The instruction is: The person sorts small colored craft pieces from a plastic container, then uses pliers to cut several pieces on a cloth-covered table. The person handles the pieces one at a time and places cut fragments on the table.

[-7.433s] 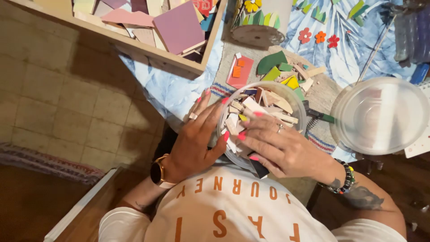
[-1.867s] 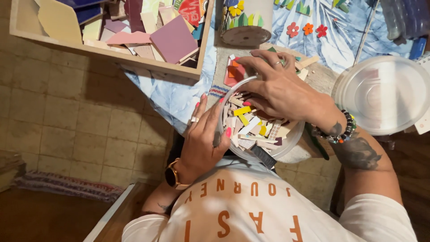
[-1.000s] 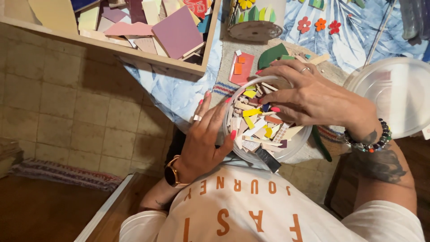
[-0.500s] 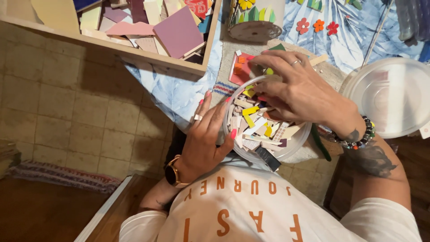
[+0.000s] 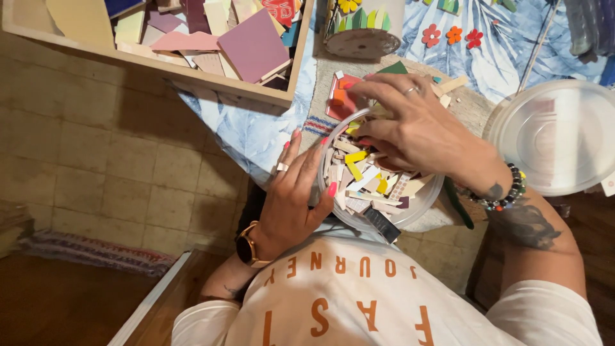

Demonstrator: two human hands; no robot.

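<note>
Our left hand (image 5: 291,198) cups the side of the clear bowl (image 5: 410,214) of tile shards (image 5: 368,176) at the worktop's (image 5: 256,131) edge; our right hand (image 5: 416,125) reaches in, fingers curled, contents unclear.

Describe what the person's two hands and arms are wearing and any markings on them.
The left hand has bright pink painted nails, a silver ring on one finger and a gold-coloured watch at the wrist. The right hand wears a thin ring and a beaded bracelet of dark and coloured beads; a dark tattoo marks that forearm. Short white sleeves cover the upper arms.
</note>
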